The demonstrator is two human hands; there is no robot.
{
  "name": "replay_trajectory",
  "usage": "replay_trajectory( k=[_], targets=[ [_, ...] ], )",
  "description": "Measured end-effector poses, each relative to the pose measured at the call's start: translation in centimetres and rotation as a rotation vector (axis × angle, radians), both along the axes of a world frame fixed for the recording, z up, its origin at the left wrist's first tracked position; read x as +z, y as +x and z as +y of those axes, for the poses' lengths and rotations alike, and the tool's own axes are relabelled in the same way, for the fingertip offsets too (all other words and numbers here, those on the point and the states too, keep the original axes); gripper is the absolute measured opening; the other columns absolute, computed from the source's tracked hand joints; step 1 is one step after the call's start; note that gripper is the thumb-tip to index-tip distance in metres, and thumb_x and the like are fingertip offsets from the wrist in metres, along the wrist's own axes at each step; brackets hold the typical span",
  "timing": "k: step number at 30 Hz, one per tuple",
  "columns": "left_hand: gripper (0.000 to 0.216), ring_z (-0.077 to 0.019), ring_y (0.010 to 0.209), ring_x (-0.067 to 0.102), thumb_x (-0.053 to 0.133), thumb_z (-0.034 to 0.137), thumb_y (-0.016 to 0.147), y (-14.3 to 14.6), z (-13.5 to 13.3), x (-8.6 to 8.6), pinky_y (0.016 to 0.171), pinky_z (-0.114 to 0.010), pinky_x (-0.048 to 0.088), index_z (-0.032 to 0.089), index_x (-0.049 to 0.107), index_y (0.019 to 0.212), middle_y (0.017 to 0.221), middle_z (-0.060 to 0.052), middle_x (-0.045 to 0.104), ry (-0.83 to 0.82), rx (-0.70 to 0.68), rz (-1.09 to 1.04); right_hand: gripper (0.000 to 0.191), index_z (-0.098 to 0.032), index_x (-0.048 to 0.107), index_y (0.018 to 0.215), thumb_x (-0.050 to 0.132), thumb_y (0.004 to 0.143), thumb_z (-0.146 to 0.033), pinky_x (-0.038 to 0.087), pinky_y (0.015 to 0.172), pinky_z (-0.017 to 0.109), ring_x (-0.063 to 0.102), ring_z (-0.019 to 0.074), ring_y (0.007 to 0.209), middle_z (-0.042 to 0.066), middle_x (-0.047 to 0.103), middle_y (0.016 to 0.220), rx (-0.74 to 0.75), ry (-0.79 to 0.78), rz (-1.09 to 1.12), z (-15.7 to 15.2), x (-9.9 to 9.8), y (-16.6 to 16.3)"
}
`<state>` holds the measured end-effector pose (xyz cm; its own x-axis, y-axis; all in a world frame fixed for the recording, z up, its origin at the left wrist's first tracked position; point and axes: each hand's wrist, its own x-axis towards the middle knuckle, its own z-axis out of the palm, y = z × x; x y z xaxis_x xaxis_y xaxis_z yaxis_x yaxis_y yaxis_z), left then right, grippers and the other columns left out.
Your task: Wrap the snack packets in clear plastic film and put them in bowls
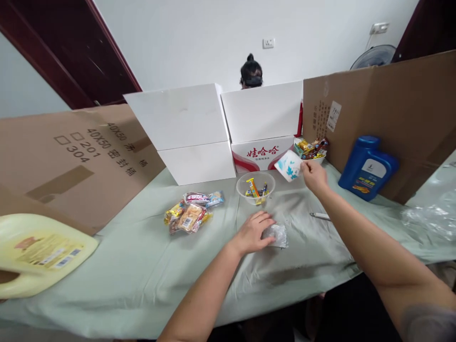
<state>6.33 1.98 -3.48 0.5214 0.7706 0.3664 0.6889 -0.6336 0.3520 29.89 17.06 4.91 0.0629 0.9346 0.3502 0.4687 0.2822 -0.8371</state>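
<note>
Snacks sit in a clear bowl (pixel 239 189) near the middle of the table, on a pale green cloth (pixel 142 275). The right hand (pixel 313 175) is up above the cloth, just behind that bowl and to its right. Its thumb and fingers pinch the edge of a white packet (pixel 289 165) with blue marks on it. The packet is in the air, tilted, in front of a white box with red writing (pixel 261 152).

The left hand (pixel 253 232) lies low on the cloth, in front of the clear bowl. Its fingers are loose and a little spread, and they rest on a crinkly clear bag (pixel 278 236) that lies flat.

A small pile of snack packets (pixel 190 211) lies left of the clear bowl, apart from both hands. A thin silver pen (pixel 319 216) lies on the cloth by the right arm. A white bowl (pixel 319 160) with more snacks stands just behind the right hand, next to a brown cardboard wall (pixel 392 104). A blue jug (pixel 366 168) stands upright against that wall. A yellow jug (pixel 35 251) lies on its side at the far left. Behind the boxes, the top of 1 person's head (pixel 251 71) shows.
</note>
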Motion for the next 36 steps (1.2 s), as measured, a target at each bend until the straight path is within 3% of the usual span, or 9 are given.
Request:
replay_trajectory(
  k=[4,8,13,17,20,24,28,32,36],
  targets=[
    [0.07,-0.0314,0.133,0.046,0.082,0.039,0.067,0.4,-0.4,0.1,0.112,-0.05,0.035,0.025,0.056,0.131,0.135,-0.011,0.058,-0.169,-0.012,0.071,0.014,-0.019,0.069,0.087,0.057,0.08,-0.022,0.045,0.086,0.035,0.06,0.0255,0.098,0.011,0.066,0.104,0.098,0.035,-0.292,-1.6,-1.9,1.7],
    [0.069,-0.0292,0.125,0.052,0.084,0.035,0.065,0.3,-0.6,0.4,0.109,-0.047,0.038,0.026,0.056,0.128,0.125,-0.008,0.063,-0.196,0.026,0.039,0.032,-0.018,0.067,0.115,0.05,0.088,-0.026,0.047,0.087,0.036,0.063,0.0222,0.088,0.014,0.056,0.131,0.151,0.095,-0.418,-4.7,-3.9,0.9],
    [0.061,-0.0308,0.116,0.056,0.083,0.032,0.063,0.0,-0.7,0.5,0.101,-0.047,0.044,0.024,0.058,0.118,0.117,-0.009,0.063,-0.21,0.18,0.005,0.034,-0.026,0.072,0.103,0.052,0.087,-0.048,0.05,0.08,0.038,0.063,0.025,0.091,0.012,0.067,0.105,0.543,0.127,-0.827,-10.0,-5.7,-1.2],
    [0.058,-0.0295,0.114,0.058,0.084,0.032,0.062,-1.1,-1.0,1.1,0.098,-0.044,0.047,0.023,0.058,0.113,0.117,-0.008,0.062,-0.258,0.211,-0.013,0.031,-0.029,0.073,0.091,0.057,0.081,-0.054,0.049,0.082,0.044,0.062,0.0257,0.091,0.013,0.068,0.097,0.507,-0.024,-1.003,-12.1,-6.6,-2.7],
    [0.052,-0.027,0.117,0.058,0.077,0.034,0.072,-2.3,-1.3,1.5,0.099,-0.04,0.048,0.025,0.056,0.12,0.126,-0.008,0.06,-0.228,0.214,-0.041,0.032,-0.029,0.072,0.1,0.046,0.092,-0.046,0.048,0.085,0.041,0.062,0.0249,0.096,0.012,0.068,0.103,0.541,0.005,-0.908,-10.8,-5.5,-2.2],
    [0.042,-0.0262,0.113,0.06,0.072,0.034,0.078,-2.9,-1.1,0.9,0.096,-0.039,0.049,0.025,0.06,0.117,0.12,-0.007,0.063,-0.191,0.234,0.005,0.04,-0.021,0.07,0.106,0.032,0.098,-0.031,0.044,0.093,0.039,0.058,0.0259,0.108,0.015,0.067,0.113,0.188,0.307,-0.76,-5.4,-1.8,-0.1],
    [0.025,-0.0244,0.104,0.061,0.077,0.031,0.074,-3.2,0.1,-0.3,0.092,-0.038,0.05,0.025,0.067,0.097,0.106,-0.005,0.067,-0.108,0.266,0.025,0.031,-0.015,0.07,0.1,0.041,0.094,-0.025,0.041,0.089,0.042,0.057,0.031,0.107,0.018,0.068,0.108,0.083,0.168,-0.953,0.8,1.1,0.0],
    [0.012,-0.0219,0.102,0.061,0.067,0.024,0.082,-4.7,1.4,-0.7,0.091,-0.036,0.05,0.022,0.067,0.094,0.105,-0.005,0.065,-0.018,0.437,-0.068,0.026,-0.017,0.072,0.09,0.051,0.09,-0.031,0.042,0.083,0.041,0.061,0.0303,0.097,0.015,0.071,0.095,0.155,0.102,-1.02,2.1,1.0,-0.7],
    [0.015,-0.0256,0.11,0.057,0.062,0.018,0.083,-5.6,1.5,0.3,0.098,-0.041,0.046,0.02,0.066,0.097,0.114,-0.009,0.061,0.065,0.629,-0.113,0.034,-0.019,0.07,0.1,0.043,0.093,-0.039,0.044,0.085,0.041,0.059,0.0309,0.105,0.013,0.071,0.105,0.07,0.155,-0.919,-1.6,-1.6,1.5]
  ],
)
